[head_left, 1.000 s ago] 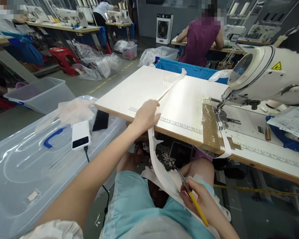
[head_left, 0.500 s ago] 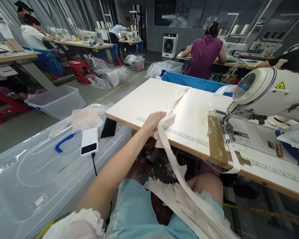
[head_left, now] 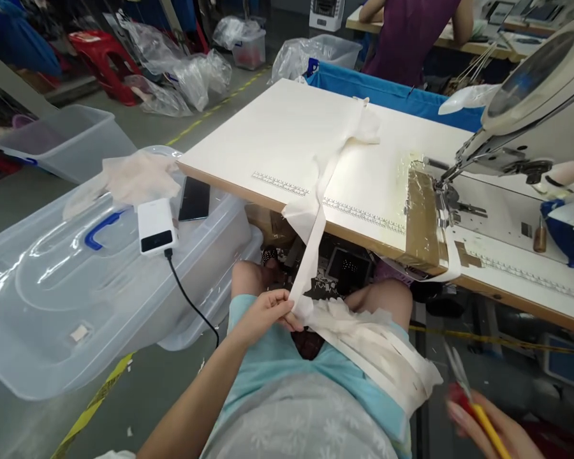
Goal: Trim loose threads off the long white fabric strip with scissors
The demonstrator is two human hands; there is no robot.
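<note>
Over my lap, my left hand (head_left: 268, 313) pinches a long cream fabric strip (head_left: 310, 261) between thumb and fingers. From there the strip runs up over the table edge and lies across the white tabletop (head_left: 263, 134). More of the cream fabric (head_left: 368, 344) is bunched on my thighs, to the right of that hand. At the lower right, my right hand (head_left: 502, 427) is closed around a pair of scissors (head_left: 463, 379) with red and yellow handles. Their blades point up and away from me, apart from the fabric; motion blurs them slightly.
A sewing machine (head_left: 530, 121) stands on the table's right side. To my left, a clear lidded bin (head_left: 43, 319) carries a white power bank (head_left: 155, 223), a phone (head_left: 195, 197) and pale fabric (head_left: 138, 178). A blue cloth bin (head_left: 382, 95) borders the table's far side. Another person (head_left: 411, 38) sits beyond.
My left hand has come down from the tabletop edge to my lap, still on the strip. My right hand has come into view with the scissors. The view has tilted downward.
</note>
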